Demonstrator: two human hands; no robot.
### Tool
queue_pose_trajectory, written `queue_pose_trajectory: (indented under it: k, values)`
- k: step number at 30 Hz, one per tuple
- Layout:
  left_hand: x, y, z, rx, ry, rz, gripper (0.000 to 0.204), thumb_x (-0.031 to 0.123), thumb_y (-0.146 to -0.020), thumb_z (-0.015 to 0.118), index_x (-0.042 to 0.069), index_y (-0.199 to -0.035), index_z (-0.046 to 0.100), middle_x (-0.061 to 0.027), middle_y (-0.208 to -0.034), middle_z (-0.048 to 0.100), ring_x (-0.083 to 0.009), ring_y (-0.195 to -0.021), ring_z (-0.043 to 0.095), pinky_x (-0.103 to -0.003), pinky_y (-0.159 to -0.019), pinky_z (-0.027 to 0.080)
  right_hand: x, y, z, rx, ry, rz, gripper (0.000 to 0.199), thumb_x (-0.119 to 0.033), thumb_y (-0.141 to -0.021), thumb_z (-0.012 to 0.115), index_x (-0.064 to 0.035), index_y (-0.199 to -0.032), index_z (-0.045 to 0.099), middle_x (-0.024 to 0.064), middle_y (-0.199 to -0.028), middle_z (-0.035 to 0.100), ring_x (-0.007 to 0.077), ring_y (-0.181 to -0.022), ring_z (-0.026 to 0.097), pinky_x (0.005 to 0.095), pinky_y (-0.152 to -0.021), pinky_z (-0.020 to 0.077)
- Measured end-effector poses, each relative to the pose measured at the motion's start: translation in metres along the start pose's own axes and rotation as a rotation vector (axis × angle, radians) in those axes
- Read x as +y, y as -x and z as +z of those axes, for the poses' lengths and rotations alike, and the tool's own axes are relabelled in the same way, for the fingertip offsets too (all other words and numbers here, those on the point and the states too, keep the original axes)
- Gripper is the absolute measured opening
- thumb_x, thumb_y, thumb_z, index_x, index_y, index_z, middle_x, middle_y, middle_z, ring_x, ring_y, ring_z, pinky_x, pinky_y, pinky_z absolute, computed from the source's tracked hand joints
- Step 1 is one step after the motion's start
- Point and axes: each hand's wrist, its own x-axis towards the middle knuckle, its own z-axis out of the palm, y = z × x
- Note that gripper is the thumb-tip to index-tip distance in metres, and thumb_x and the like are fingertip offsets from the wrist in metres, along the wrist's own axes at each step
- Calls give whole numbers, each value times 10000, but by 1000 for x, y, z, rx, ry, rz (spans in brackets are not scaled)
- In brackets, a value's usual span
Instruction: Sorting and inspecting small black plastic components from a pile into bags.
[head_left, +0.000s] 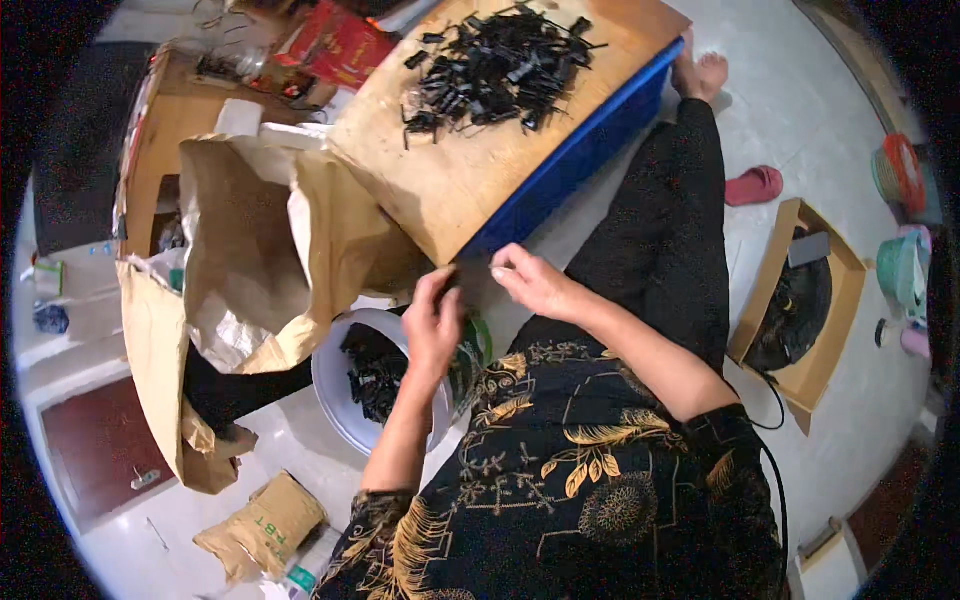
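Note:
My left hand (434, 322) is closed in a pinch above the near corner of the board-topped table. A small dark piece, blurred, shows at its fingertips, and it looks like the black plastic parts nearby. Just to the right, my right hand (535, 284) has its thumb and fingers pressed together; what they hold, if anything, is too small to make out. A heap of small black plastic parts (500, 70) lies on the tan board (400, 165). Below my left hand stands a white bucket (330, 385) with more black parts (375, 385) inside.
A large open paper sack (330, 240) stands left of the board. Blue material (590, 145) covers the table's side. On the floor lie a folded brown sack (265, 525), a red slipper (753, 187) and a cardboard box (845, 290) with a black item inside.

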Motion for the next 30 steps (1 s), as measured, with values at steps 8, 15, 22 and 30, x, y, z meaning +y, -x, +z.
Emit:
queue_pose_trajectory:
  k: [8, 15, 22, 30]
  values:
    - [-47, 61, -96, 76, -661, 0, 201, 54, -819, 493, 27, -1011, 545, -193, -854, 600, -349, -757, 579, -390, -686, 455, -1, 6, -34, -38, -621, 359, 188, -263, -939, 380, -96, -876, 439, -19, -565, 391, 53, -410, 307, 204, -367, 265]
    - [-83, 51, -105, 172, -636, -123, 152, 44, -826, 465, 8, -942, 557, -197, -858, 591, -355, -803, 567, -407, -727, 442, 9, 4, -31, -6, -634, 344, 190, -278, -945, 372, -111, -870, 421, -22, -547, 367, 53, -397, 300, 207, -383, 294]
    - [-85, 67, -95, 319, -762, -41, 150, 37, -793, 515, 19, -935, 558, -176, -917, 563, -340, -847, 538, -380, -771, 432, 20, -2, -35, 21, -719, 416, 193, -283, -940, 395, -119, -842, 423, -25, -540, 343, 52, -391, 280, 207, -379, 281]
    - [-51, -136, -24, 203, -293, 316, 353, -1, -773, 544, 41, -1119, 484, -151, -1021, 513, -238, -885, 519, -319, -770, 434, 22, -1, -38, 17, -776, 423, 161, -238, -941, 386, -109, -855, 427, -36, -539, 328, 51, -401, 270, 208, -365, 259]
